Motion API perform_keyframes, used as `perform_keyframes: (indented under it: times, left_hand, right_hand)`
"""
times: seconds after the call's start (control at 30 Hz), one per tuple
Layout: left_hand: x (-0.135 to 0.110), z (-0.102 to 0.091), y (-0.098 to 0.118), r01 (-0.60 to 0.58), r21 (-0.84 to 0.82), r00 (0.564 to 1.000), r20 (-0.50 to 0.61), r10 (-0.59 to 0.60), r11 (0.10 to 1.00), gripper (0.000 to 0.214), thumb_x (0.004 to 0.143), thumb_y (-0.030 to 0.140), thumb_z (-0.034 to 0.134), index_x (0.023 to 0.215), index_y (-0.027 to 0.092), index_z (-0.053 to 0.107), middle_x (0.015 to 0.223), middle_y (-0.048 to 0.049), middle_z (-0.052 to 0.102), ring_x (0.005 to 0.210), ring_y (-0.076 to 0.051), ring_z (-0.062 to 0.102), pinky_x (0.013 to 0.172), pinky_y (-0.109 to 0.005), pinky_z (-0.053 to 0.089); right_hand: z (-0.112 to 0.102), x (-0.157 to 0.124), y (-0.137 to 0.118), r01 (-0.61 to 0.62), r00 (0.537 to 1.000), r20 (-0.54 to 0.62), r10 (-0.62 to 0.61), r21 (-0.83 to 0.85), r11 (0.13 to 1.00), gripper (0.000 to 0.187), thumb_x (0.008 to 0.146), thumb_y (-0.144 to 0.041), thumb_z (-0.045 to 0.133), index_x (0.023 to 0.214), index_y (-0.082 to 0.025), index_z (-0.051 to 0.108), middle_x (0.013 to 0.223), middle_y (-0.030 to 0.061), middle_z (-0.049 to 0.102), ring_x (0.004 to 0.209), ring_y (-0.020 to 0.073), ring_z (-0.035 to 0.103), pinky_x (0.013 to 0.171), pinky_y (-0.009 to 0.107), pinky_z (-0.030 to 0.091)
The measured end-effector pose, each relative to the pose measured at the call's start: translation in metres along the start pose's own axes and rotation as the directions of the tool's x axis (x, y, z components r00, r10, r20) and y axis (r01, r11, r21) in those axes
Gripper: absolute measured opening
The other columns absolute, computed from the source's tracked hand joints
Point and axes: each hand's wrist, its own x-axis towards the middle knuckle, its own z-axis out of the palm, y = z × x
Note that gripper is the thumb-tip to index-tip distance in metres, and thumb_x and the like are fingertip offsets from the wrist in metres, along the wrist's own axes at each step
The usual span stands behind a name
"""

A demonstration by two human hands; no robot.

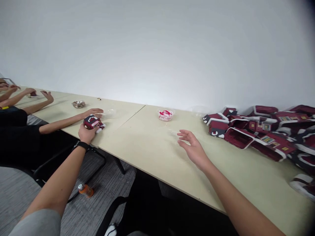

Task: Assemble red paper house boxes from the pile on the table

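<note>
My left hand (pixel 86 133) is closed around a small maroon, black and white toy-like piece (pixel 92 122) with a row of white marks, at the left part of the table. A co-worker's hand (pixel 94 112) lies right beside that piece; I cannot tell whether it touches it. My right hand (pixel 193 147) hovers over the table with fingers apart and nothing in it. Ahead of it stands a clear bowl (pixel 165 114) of red and white small parts. Further right, a heap of similar maroon pieces (pixel 240 137), several of them hollow, lies against the wall.
The pale table (pixel 137 147) has a seam between two tops. Clear plastic lids (pixel 109 113) lie on it, and another bowl (pixel 78 104) sits further left. Other people's arms (pixel 39 105) reach in at far left. On the carpet stands an orange drink bottle (pixel 86 190).
</note>
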Motion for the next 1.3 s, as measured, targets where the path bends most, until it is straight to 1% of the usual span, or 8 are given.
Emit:
perform_keyframes:
  times: [0.2, 0.5, 0.73, 0.87, 0.97, 1.03, 1.13, 1.3]
  left_hand:
    - [0.002, 0.003, 0.016, 0.106, -0.105, 0.994, -0.008, -0.107, 0.989, 0.066, 0.078, 0.037, 0.091, 0.128, 0.012, 0.055, 0.14, -0.0214, 0.069, 0.131, -0.034, 0.066, 0.108, -0.042, 0.051]
    - [0.018, 0.019, 0.017, 0.157, -0.129, 0.986, -0.043, -0.164, 0.979, 0.075, 0.084, 0.028, 0.086, 0.141, 0.009, 0.042, 0.127, -0.0182, 0.071, 0.124, -0.032, 0.069, 0.103, -0.044, 0.053]
    - [0.023, 0.026, 0.022, 0.157, -0.097, 0.982, -0.096, -0.166, 0.983, 0.051, 0.091, 0.021, 0.071, 0.133, 0.008, 0.046, 0.123, -0.0179, 0.07, 0.118, -0.032, 0.066, 0.101, -0.045, 0.052]
    - [0.01, 0.029, 0.043, -0.151, 0.073, 0.986, -0.059, 0.155, 0.986, 0.026, 0.097, 0.03, 0.058, 0.116, 0.012, 0.058, 0.122, -0.0175, 0.068, 0.12, -0.035, 0.061, 0.106, -0.047, 0.048]
    - [0.011, 0.037, 0.069, -0.459, 0.166, 0.888, 0.095, 0.45, 0.873, 0.023, 0.096, 0.032, 0.056, 0.112, 0.017, 0.064, 0.129, -0.0168, 0.068, 0.134, -0.038, 0.053, 0.117, -0.051, 0.038]
    - [0.023, 0.047, 0.087, -0.555, 0.22, 0.832, 0.145, 0.535, 0.802, 0.036, 0.092, 0.029, 0.058, 0.126, 0.017, 0.063, 0.146, -0.0195, 0.062, 0.145, -0.042, 0.043, 0.123, -0.059, 0.029]
    - [0.049, 0.064, 0.108, -0.551, 0.337, 0.834, 0.216, 0.507, 0.763, 0.05, 0.086, 0.029, 0.063, 0.134, 0.015, 0.061, 0.147, -0.0252, 0.062, 0.147, -0.048, 0.038, 0.119, -0.07, 0.024]
    - [0.07, 0.09, 0.133, -0.47, 0.415, 0.88, 0.291, 0.376, 0.779, 0.021, 0.084, 0.029, 0.065, 0.094, 0.013, 0.073, 0.112, -0.0281, 0.072, 0.137, -0.051, 0.043, 0.11, -0.069, 0.03]
  right_hand:
    - [-0.001, 0.0, 0.003, 0.004, 1.0, 0.008, -0.004, -0.002, 1.0, 0.055, 0.079, -0.05, 0.07, 0.128, -0.028, 0.06, 0.135, 0.0109, 0.071, 0.122, 0.03, 0.066, 0.101, 0.052, 0.055]
    - [-0.002, 0.001, 0.005, 0.002, 1.0, 0.01, -0.002, 0.027, 1.0, 0.054, 0.079, -0.05, 0.071, 0.127, -0.028, 0.06, 0.13, 0.0103, 0.072, 0.116, 0.0292, 0.067, 0.097, 0.051, 0.056]
    - [-0.003, 0.001, 0.005, 0.0, 1.0, 0.023, 0.0, 0.016, 1.0, 0.055, 0.08, -0.051, 0.07, 0.128, -0.027, 0.06, 0.13, 0.0109, 0.073, 0.116, 0.029, 0.068, 0.096, 0.051, 0.056]
    - [-0.002, 0.0, 0.003, 0.005, 1.0, 0.019, -0.006, 0.008, 1.0, 0.053, 0.08, -0.05, 0.07, 0.127, -0.028, 0.061, 0.129, 0.0102, 0.074, 0.114, 0.0291, 0.068, 0.094, 0.051, 0.057]
    - [-0.002, -0.003, 0.0, -0.002, 1.0, 0.025, 0.002, -0.002, 1.0, 0.051, 0.081, -0.05, 0.069, 0.126, -0.028, 0.062, 0.128, 0.01, 0.074, 0.114, 0.0292, 0.069, 0.094, 0.05, 0.056]
    - [-0.002, -0.005, -0.001, -0.005, 1.0, 0.028, 0.005, -0.015, 1.0, 0.05, 0.081, -0.049, 0.069, 0.126, -0.028, 0.062, 0.127, 0.0096, 0.075, 0.115, 0.0292, 0.069, 0.095, 0.05, 0.056]
    - [-0.002, -0.008, -0.001, -0.017, 1.0, 0.022, 0.018, -0.03, 0.999, 0.049, 0.081, -0.05, 0.068, 0.125, -0.029, 0.063, 0.126, 0.0088, 0.076, 0.116, 0.0295, 0.069, 0.096, 0.05, 0.056]
    - [0.0, -0.013, -0.004, -0.029, 0.999, 0.044, 0.03, -0.016, 0.999, 0.049, 0.082, -0.051, 0.068, 0.125, -0.03, 0.062, 0.127, 0.0088, 0.075, 0.118, 0.0291, 0.069, 0.096, 0.049, 0.057]
